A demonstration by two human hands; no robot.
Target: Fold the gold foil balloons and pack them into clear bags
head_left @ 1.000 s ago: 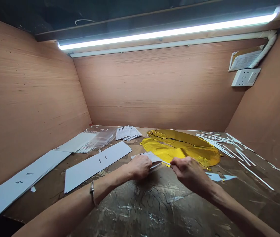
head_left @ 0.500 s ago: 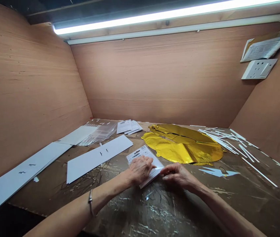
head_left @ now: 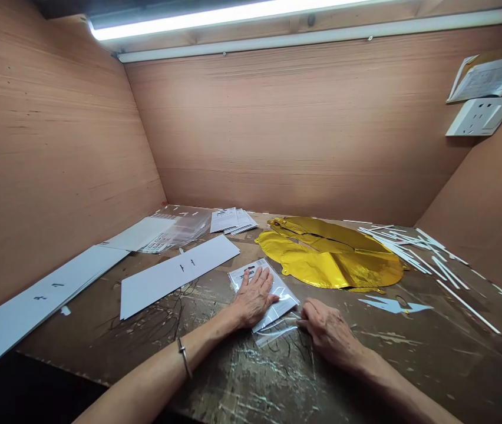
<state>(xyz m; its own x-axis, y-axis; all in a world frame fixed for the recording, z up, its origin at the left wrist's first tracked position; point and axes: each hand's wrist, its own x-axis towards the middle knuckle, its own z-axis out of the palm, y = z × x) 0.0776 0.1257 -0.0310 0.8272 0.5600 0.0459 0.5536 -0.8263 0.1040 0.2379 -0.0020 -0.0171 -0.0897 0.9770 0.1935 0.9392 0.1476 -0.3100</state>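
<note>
A clear plastic bag (head_left: 275, 331) with a white printed card (head_left: 281, 303) inside lies slanted on the table. The bag's see-through flap sticks out past the card's lower edge. My left hand (head_left: 254, 296) rests flat on the card, fingers stretched out, pressing it from above. Just right of the flap, my right hand (head_left: 324, 327) is closed with its fingertips pinched together at the flap's right end. Something thin and whitish runs toward those fingertips, but I cannot make out what they hold.
Long white card sheets (head_left: 180, 272) lie to the left, with more white sheets (head_left: 52, 294) beyond. Clear bags (head_left: 184, 229) and printed cards (head_left: 233, 220) sit at the back. Gold foil (head_left: 334, 259), scissors (head_left: 395, 305) and thin white sticks (head_left: 410, 253) are on the right.
My left hand has flattened out on the card. My right hand has drawn back slightly to the right, its fingers closed, and the clear flap now lies extended below the card.
</note>
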